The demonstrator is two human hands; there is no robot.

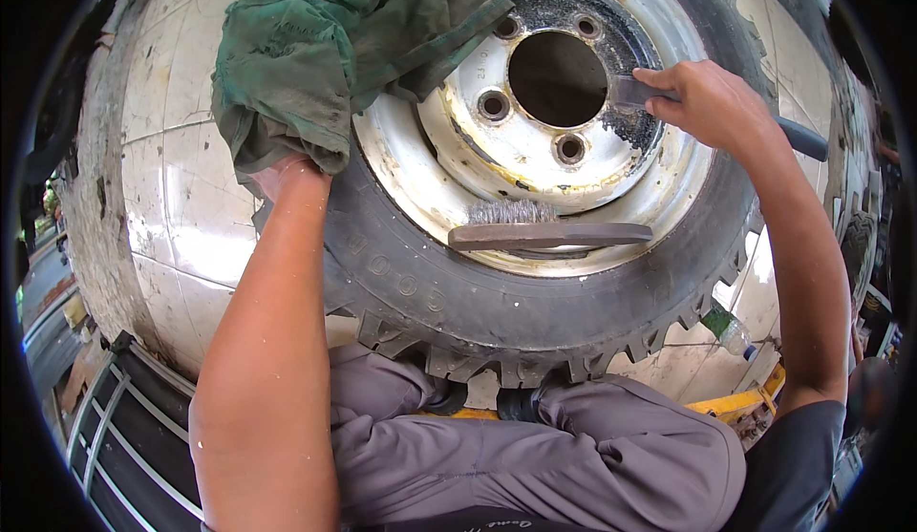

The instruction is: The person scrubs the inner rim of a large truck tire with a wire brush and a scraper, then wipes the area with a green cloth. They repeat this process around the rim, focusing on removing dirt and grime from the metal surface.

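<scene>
A wheel lies flat, its black tyre [401, 288] around a worn, pale rim [478, 155]. Black coating covers part of the rim's hub face beside the round centre hole. My right hand [712, 102] is closed around the dark handle of a scraper [629, 92]. Its flat blade rests on the hub face at the hole's right edge. At the left, a large green cloth [306, 54] is bunched over my left hand [285, 175] and hangs across the tyre and rim. The cloth hides those fingers. A wire brush [549, 234] lies across the rim's near side, bristles facing the hub.
Dirty pale tiles [172, 174] surround the wheel. A dark item with metal bars [105, 417] stands at the lower left. Near the tyre's lower right are a plastic bottle [731, 331] and a yellow metal bar [731, 403]. My bent legs [535, 446] are close to the tread.
</scene>
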